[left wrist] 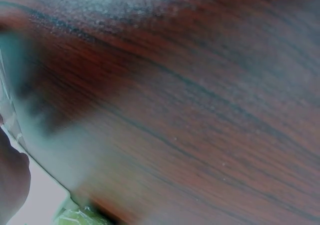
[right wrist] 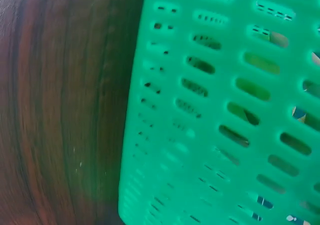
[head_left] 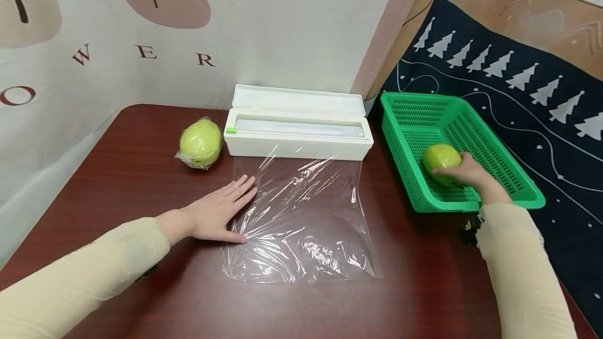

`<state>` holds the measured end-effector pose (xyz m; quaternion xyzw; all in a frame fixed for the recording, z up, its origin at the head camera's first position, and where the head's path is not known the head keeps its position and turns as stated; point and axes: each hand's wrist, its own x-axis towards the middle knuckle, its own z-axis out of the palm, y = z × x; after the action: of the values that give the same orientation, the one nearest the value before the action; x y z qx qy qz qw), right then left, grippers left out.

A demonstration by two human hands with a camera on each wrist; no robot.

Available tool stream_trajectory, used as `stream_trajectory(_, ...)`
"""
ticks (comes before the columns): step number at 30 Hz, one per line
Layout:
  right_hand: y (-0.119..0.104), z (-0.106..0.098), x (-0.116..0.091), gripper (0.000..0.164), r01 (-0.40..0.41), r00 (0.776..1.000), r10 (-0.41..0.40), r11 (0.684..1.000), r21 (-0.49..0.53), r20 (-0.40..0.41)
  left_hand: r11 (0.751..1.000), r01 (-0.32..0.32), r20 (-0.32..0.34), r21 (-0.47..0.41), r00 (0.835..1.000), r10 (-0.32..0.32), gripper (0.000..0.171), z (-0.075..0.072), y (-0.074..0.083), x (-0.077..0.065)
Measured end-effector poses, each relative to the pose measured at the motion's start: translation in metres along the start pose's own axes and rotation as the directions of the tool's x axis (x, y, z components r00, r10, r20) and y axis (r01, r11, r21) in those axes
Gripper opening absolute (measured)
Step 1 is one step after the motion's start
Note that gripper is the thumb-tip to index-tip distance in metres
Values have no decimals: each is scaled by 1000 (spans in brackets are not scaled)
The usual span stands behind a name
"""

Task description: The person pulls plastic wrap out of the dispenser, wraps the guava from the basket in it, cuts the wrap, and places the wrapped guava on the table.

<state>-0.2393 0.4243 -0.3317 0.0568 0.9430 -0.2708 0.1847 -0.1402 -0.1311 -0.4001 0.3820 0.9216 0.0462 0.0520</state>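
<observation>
Clear cling film stretches from a white dispenser box across the table toward me. With fingers straight and spread, my left hand rests on the film's left edge, and creases fan out from the thumb. Over on the right, my right hand grips a green apple inside a green plastic basket. In the right wrist view the slotted basket wall hides most of the hand and apple. Left of the box sits another green apple, wrapped in film.
The dispenser's lid is raised at the back, and a small light-green piece is at the left end of its opening. A pale printed cloth hangs behind the dark wooden table. Dark tree-patterned fabric borders the right side.
</observation>
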Motion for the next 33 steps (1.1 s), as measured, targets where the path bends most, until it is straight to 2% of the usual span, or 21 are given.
stream_trajectory(6,-1,-3,-4,98,55,997,-49,994,98,-61,1000,12,8,2,1000,-12,102,0,-1,-1)
stream_trajectory(11,-1,-6,-6,90,121,990,-101,967,223,-99,1000,18,10,-2,1000,-18,103,0,0,0)
stream_trajectory(15,-1,-9,-9,87,142,986,-113,953,267,-120,1000,19,14,4,1000,-19,103,0,0,1)
stream_trajectory(18,-7,-10,-16,79,181,981,-146,919,351,-125,999,34,36,-9,999,-33,103,-1,0,1)
stream_trajectory(22,-32,-9,-32,71,256,967,-217,827,501,-136,999,28,20,-19,999,-28,103,1,-1,0)
stream_trajectory(23,-41,-7,-37,70,280,960,-238,799,532,-147,1000,22,13,-19,1000,-22,103,2,-1,0)
stream_trajectory(24,-50,-5,-41,69,313,949,-272,758,573,-159,1000,12,1,-19,1000,-12,102,2,-1,0)
stream_trajectory(26,-70,1,-51,67,386,918,-352,678,626,-184,1000,-6,-19,-12,1000,6,102,4,-1,0)
stream_trajectory(27,-81,6,-56,66,423,897,-396,634,648,-198,1000,-12,-24,-15,1000,12,102,4,-2,0)
stream_trajectory(29,-104,20,-63,67,490,850,-482,576,654,-212,1000,-15,-29,-12,999,15,102,4,-2,1)
stream_trajectory(30,-117,29,-65,68,512,831,-519,568,644,-203,1000,-16,-32,-10,999,15,102,4,-2,1)
stream_trajectory(33,-154,62,-70,76,568,790,-597,625,536,-141,1000,-12,-23,-10,1000,12,103,4,-3,4)
